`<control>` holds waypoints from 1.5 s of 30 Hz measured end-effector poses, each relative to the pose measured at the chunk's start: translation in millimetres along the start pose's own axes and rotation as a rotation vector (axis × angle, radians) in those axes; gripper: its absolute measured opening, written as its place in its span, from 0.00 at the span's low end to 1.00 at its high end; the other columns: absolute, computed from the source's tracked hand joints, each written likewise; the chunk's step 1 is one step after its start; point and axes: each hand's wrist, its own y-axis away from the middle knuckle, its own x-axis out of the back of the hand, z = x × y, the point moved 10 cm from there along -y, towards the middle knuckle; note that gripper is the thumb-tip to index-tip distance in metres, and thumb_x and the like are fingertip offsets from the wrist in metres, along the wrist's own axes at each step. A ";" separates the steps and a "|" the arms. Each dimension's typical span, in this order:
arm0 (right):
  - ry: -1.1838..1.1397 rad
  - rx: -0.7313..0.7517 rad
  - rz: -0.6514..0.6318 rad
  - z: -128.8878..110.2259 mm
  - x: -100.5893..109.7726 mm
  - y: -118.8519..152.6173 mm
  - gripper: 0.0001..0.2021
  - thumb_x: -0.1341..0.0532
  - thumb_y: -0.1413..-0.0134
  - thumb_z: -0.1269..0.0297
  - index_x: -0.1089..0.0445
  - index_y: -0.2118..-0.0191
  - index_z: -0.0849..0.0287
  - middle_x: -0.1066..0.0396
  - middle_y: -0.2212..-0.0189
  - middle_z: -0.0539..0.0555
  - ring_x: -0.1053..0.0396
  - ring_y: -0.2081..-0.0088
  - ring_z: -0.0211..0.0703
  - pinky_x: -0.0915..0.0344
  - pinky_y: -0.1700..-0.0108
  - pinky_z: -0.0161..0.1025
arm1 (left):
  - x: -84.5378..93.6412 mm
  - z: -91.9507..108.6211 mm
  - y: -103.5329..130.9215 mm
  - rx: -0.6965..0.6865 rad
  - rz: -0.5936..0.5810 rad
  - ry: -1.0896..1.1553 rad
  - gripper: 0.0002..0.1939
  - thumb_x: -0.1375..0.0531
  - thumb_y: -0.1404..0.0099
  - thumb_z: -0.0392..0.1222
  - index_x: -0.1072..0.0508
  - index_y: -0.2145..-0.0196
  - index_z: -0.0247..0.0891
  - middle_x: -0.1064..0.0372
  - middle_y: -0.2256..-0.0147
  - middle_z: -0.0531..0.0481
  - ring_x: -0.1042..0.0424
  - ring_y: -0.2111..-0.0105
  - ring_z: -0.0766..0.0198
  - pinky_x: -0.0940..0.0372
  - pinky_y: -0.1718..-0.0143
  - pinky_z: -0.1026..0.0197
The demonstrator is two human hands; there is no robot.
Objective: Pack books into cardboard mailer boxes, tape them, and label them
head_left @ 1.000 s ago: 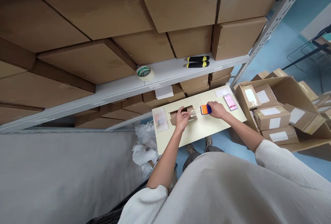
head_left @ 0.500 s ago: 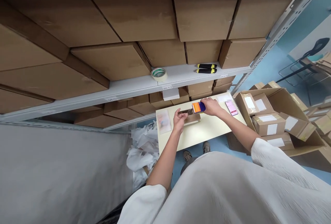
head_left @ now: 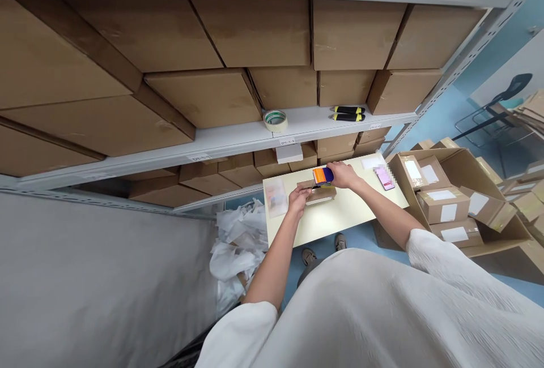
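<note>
Over a cream table [head_left: 340, 215], my right hand [head_left: 343, 175] is closed around a flat orange and dark blue packet [head_left: 319, 175]. Just below the packet lies a small cardboard box [head_left: 321, 194], with a pale front edge and a bit of yellow at its right end. My left hand [head_left: 298, 199] is at the left end of this box, fingers pressed together. A thin dark piece shows between the fingers and the packet, too small to name. What the left fingers grip is mostly hidden.
A phone [head_left: 384, 178] and a clear plastic sleeve [head_left: 276, 197] lie on the table. A tape roll [head_left: 275, 121] and two yellow-black cutters [head_left: 348, 113] sit on the shelf [head_left: 238, 137]. At right stands a large carton [head_left: 501, 243] of labelled boxes; white plastic bags [head_left: 238, 243] heap at left.
My left hand has lowered its dark patterned piece toward the small box. The packet in my right hand has come down closer to the box. The view has shifted slightly.
</note>
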 end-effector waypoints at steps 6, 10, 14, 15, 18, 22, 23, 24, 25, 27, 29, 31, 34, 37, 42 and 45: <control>0.044 -0.030 -0.057 -8.0 -18.1 -0.8 0.21 0.32 0.36 0.59 0.31 0.40 0.53 0.25 0.43 0.62 0.31 0.42 0.60 0.33 0.48 0.49 | 19.5 -2.4 -8.5 -0.012 0.063 -0.061 0.29 0.28 0.46 0.26 0.27 0.47 0.38 0.23 0.69 0.53 0.21 0.66 0.62 0.25 0.55 0.57; 0.082 0.000 -0.061 -15.5 -23.4 -1.4 0.20 0.34 0.35 0.59 0.31 0.40 0.54 0.25 0.43 0.64 0.31 0.42 0.61 0.37 0.47 0.51 | 36.5 10.0 -14.5 -0.138 0.106 -0.150 0.33 0.30 0.45 0.27 0.30 0.43 0.41 0.23 0.68 0.54 0.21 0.65 0.61 0.26 0.55 0.56; 0.121 0.060 -0.052 -27.5 -26.6 -4.0 0.19 0.36 0.34 0.57 0.31 0.42 0.57 0.24 0.45 0.65 0.31 0.44 0.62 0.42 0.44 0.52 | 59.5 25.4 -22.3 -0.251 0.180 -0.202 0.31 0.33 0.45 0.27 0.31 0.44 0.41 0.23 0.68 0.55 0.21 0.64 0.62 0.28 0.50 0.56; 0.125 0.076 -0.053 -30.8 -27.8 -4.9 0.19 0.36 0.34 0.57 0.31 0.42 0.58 0.24 0.45 0.65 0.30 0.44 0.61 0.42 0.44 0.51 | 64.6 27.1 -24.7 -0.260 0.193 -0.198 0.31 0.34 0.45 0.27 0.31 0.45 0.42 0.23 0.69 0.55 0.21 0.64 0.62 0.28 0.50 0.56; 0.132 0.098 -0.073 -38.5 -32.6 -8.3 0.19 0.37 0.33 0.55 0.31 0.42 0.59 0.24 0.45 0.65 0.30 0.45 0.59 0.42 0.46 0.49 | 74.4 25.1 -33.2 -0.240 0.201 -0.172 0.30 0.34 0.45 0.27 0.31 0.45 0.42 0.23 0.69 0.56 0.21 0.65 0.62 0.29 0.51 0.55; 0.160 0.089 -0.076 -44.1 -35.5 -11.4 0.21 0.36 0.32 0.53 0.32 0.41 0.58 0.25 0.44 0.64 0.29 0.46 0.58 0.39 0.49 0.47 | 81.6 14.2 -45.4 -0.170 0.198 -0.145 0.29 0.35 0.46 0.27 0.32 0.48 0.42 0.23 0.69 0.55 0.21 0.65 0.60 0.28 0.53 0.54; 0.169 0.090 -0.068 -45.5 -35.0 -11.6 0.21 0.36 0.32 0.52 0.32 0.40 0.58 0.25 0.44 0.64 0.28 0.46 0.58 0.39 0.49 0.47 | 83.7 12.8 -48.2 -0.165 0.207 -0.146 0.28 0.35 0.47 0.27 0.32 0.48 0.42 0.23 0.69 0.55 0.21 0.64 0.60 0.29 0.52 0.54; 0.177 0.093 -0.061 -46.9 -34.3 -11.5 0.22 0.36 0.32 0.51 0.33 0.40 0.58 0.25 0.44 0.64 0.28 0.46 0.58 0.38 0.49 0.47 | 85.7 12.1 -51.0 -0.164 0.215 -0.148 0.28 0.35 0.47 0.27 0.31 0.49 0.42 0.23 0.69 0.55 0.20 0.63 0.60 0.29 0.51 0.54; 0.183 0.097 -0.057 -48.3 -33.7 -11.2 0.22 0.36 0.31 0.50 0.33 0.40 0.58 0.25 0.45 0.63 0.28 0.46 0.58 0.38 0.49 0.47 | 87.2 11.7 -53.8 -0.166 0.222 -0.151 0.28 0.35 0.48 0.27 0.31 0.50 0.42 0.23 0.69 0.55 0.20 0.63 0.59 0.29 0.49 0.53; 0.195 0.099 -0.057 -50.5 -32.9 -10.5 0.23 0.36 0.31 0.47 0.32 0.40 0.57 0.24 0.45 0.63 0.28 0.46 0.59 0.37 0.49 0.47 | 88.5 11.0 -59.4 -0.166 0.225 -0.153 0.29 0.34 0.49 0.26 0.31 0.50 0.43 0.23 0.69 0.54 0.20 0.62 0.58 0.30 0.47 0.52; 0.202 0.092 -0.068 -52.3 -32.9 -10.4 0.24 0.37 0.31 0.46 0.32 0.40 0.57 0.24 0.45 0.64 0.27 0.46 0.58 0.37 0.49 0.47 | 88.1 9.2 -64.3 -0.152 0.223 -0.153 0.29 0.34 0.50 0.26 0.31 0.51 0.42 0.22 0.69 0.53 0.20 0.61 0.58 0.30 0.47 0.51; 0.204 0.079 -0.077 -54.0 -33.3 -11.6 0.24 0.36 0.31 0.46 0.32 0.40 0.57 0.24 0.46 0.64 0.27 0.47 0.58 0.36 0.50 0.46 | 87.2 7.1 -68.1 -0.138 0.224 -0.155 0.29 0.34 0.50 0.26 0.31 0.51 0.43 0.22 0.69 0.53 0.20 0.62 0.58 0.30 0.47 0.51; 0.208 0.074 -0.088 -58.4 -35.6 -15.5 0.24 0.36 0.31 0.46 0.32 0.40 0.58 0.24 0.47 0.64 0.26 0.48 0.57 0.36 0.49 0.46 | 87.7 3.3 -71.6 -0.124 0.230 -0.158 0.28 0.34 0.51 0.26 0.31 0.52 0.43 0.22 0.69 0.53 0.20 0.61 0.57 0.30 0.48 0.51; 0.217 0.092 -0.104 -64.2 -39.2 -20.0 0.23 0.36 0.31 0.47 0.32 0.41 0.58 0.24 0.47 0.64 0.25 0.48 0.57 0.37 0.49 0.46 | 91.3 -2.8 -73.2 -0.103 0.233 -0.161 0.28 0.33 0.52 0.26 0.30 0.53 0.43 0.22 0.68 0.52 0.20 0.61 0.55 0.30 0.48 0.51; 0.237 0.098 -0.122 -69.4 -40.7 -22.5 0.22 0.37 0.30 0.48 0.31 0.41 0.57 0.24 0.47 0.64 0.25 0.48 0.58 0.37 0.49 0.47 | 93.1 -13.3 -73.3 -0.091 0.219 -0.166 0.26 0.33 0.53 0.27 0.30 0.57 0.44 0.23 0.70 0.54 0.21 0.63 0.57 0.30 0.48 0.51; 0.239 0.091 -0.124 -70.9 -39.0 -21.2 0.22 0.38 0.30 0.47 0.31 0.41 0.58 0.24 0.47 0.65 0.26 0.47 0.59 0.37 0.48 0.48 | 87.4 -19.3 -74.1 -0.100 0.198 -0.165 0.24 0.33 0.53 0.27 0.30 0.58 0.44 0.24 0.71 0.54 0.21 0.64 0.57 0.30 0.48 0.51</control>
